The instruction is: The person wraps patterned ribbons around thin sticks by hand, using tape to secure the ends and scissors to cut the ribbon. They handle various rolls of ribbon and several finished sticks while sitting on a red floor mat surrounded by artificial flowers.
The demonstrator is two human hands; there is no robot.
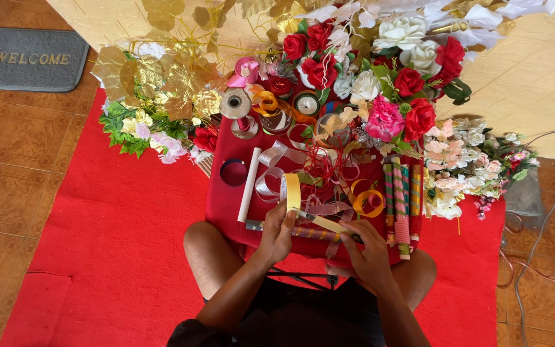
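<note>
At lower centre, left hand (277, 232) fingers pinch a yellow tape roll (291, 191); right hand (369, 252) fingers pinch a wrapped stick (313, 234) over the red surface (223, 205).

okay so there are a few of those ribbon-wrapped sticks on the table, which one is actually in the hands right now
The wrapped stick lying crosswise at the table's near edge, between the left hand and right hand. The other wrapped sticks lie side by side, untouched, further right.

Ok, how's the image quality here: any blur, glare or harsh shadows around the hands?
Head view: sharp throughout, lit evenly by soft daylight; left hand and right hand show no motion blur; no glare on the tape roll; only soft shadows on the red cloth; slight wide-angle stretch at edges.
</note>
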